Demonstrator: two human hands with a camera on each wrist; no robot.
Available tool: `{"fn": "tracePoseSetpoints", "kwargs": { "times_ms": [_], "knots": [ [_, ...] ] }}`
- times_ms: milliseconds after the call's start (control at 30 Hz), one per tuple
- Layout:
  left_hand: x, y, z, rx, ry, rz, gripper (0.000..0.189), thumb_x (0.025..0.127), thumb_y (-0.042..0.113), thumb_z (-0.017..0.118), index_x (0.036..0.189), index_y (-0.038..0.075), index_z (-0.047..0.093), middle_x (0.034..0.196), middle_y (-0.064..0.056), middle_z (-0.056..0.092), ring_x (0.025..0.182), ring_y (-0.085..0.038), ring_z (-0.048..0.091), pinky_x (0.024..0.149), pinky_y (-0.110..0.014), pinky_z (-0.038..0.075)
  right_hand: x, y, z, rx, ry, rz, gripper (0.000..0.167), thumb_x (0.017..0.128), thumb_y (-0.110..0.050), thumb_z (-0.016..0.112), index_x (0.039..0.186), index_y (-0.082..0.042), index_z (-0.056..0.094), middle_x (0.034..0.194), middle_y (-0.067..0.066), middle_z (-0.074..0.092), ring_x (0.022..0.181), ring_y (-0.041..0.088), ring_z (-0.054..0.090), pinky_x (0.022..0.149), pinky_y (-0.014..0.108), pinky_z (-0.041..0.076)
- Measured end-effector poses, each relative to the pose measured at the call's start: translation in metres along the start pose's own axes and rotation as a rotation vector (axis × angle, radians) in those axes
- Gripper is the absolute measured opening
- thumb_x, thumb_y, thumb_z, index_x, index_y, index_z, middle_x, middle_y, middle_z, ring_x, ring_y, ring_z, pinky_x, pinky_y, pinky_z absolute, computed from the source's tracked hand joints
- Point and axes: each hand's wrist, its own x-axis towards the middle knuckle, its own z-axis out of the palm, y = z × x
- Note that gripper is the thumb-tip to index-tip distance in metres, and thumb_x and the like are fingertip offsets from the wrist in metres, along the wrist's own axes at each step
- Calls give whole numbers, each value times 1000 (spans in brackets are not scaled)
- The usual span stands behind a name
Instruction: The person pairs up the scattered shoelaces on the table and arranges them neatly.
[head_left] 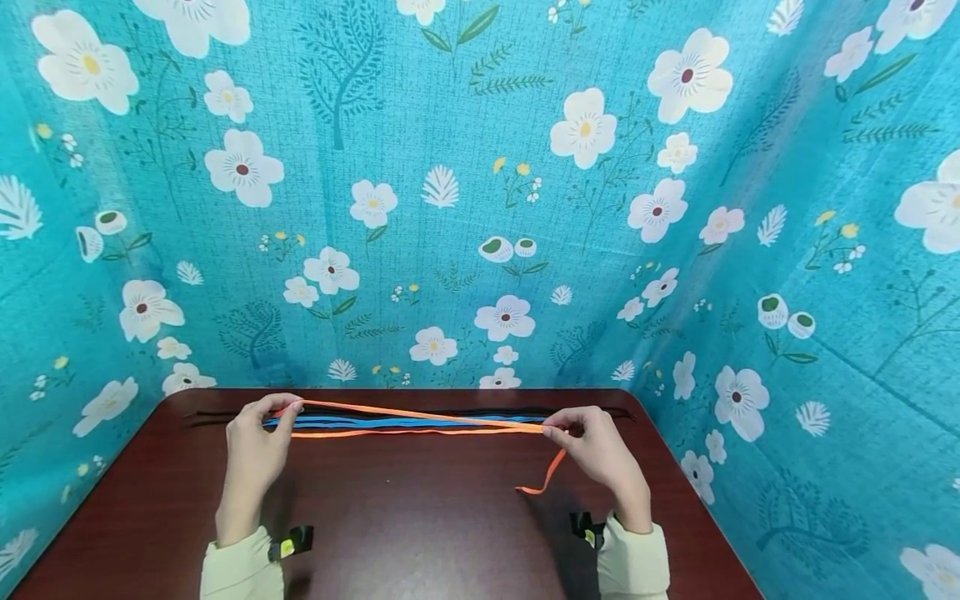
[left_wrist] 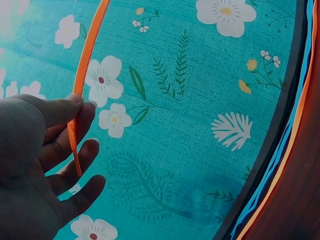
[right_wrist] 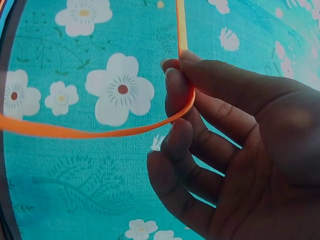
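Note:
An orange shoelace (head_left: 375, 409) stretches between both hands above the back of the table. My left hand (head_left: 258, 446) pinches it near one end with thumb and index finger, and a short tip dangles below the fingers in the left wrist view. At the other side my right hand (head_left: 603, 454) pinches the same lace (right_wrist: 75, 134) between thumb and index finger. Its free tail bends past the right fingers and hangs toward the table. Behind and below lie blue shoelaces (head_left: 337, 422), black shoelaces (head_left: 210, 414) and another orange lace (head_left: 345, 434), side by side.
The dark red-brown table (head_left: 420, 525) has rounded back corners. A teal floral cloth (head_left: 450, 217) hangs close behind its back edge and along both sides. The laid-out laces run left to right along that back edge.

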Motion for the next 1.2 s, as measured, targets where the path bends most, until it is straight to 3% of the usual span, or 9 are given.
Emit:
{"fn": "tracePoseSetpoints", "kwargs": {
  "times_ms": [233, 467, 633, 833, 1033, 1200],
  "knots": [
    [0, -1, -2, 4, 15, -15, 22, 97, 13, 70, 109, -4, 73, 109, -26, 71, 115, -41, 55, 101, -61, 40, 1, 7, -3, -9, 23, -12, 9, 92, -12, 76, 99, -8, 79, 91, 3, 76, 76, 15, 60, 65, 27, 52],
    [-2, -7, -6, 28, 25, -45, 22, 98, 13, 69, 110, -4, 73, 110, -25, 71, 112, -40, 57, 98, -59, 45, 2, 15, -6, -13, 18, 14, 9, 93, -12, 74, 100, -9, 79, 95, 2, 76, 80, 15, 62, 67, 27, 53],
    [-1, -11, -8, 43, 41, -50, 23, 98, 15, 69, 111, -3, 73, 111, -25, 71, 109, -38, 58, 89, -48, 49, 3, 22, -8, -15, 16, 28, 11, 93, -12, 74, 102, -8, 79, 96, 3, 76, 82, 16, 62, 69, 27, 54],
    [0, -17, -9, 72, 79, -49, 20, 98, 13, 69, 110, -2, 74, 107, -23, 73, 100, -33, 60, 78, -29, 43, 5, 32, -11, -17, 20, 53, 11, 94, -14, 73, 101, -8, 79, 95, 5, 75, 77, 18, 58, 63, 29, 50],
    [1, -24, -11, 88, 85, -67, 19, 99, 14, 68, 109, -1, 74, 106, -22, 74, 95, -30, 62, 78, -32, 42, 7, 43, -13, -21, 28, 90, 11, 94, -15, 73, 100, -7, 79, 94, 6, 75, 75, 18, 59, 64, 31, 50],
    [1, -30, -13, 106, 87, -102, 20, 99, 15, 68, 110, 1, 75, 106, -22, 74, 83, -22, 58, 66, -18, 39, 8, 52, -13, -13, 28, 125, 13, 94, -15, 73, 101, -5, 79, 88, 6, 74, 68, 19, 57, 60, 33, 48]
  ]
}}
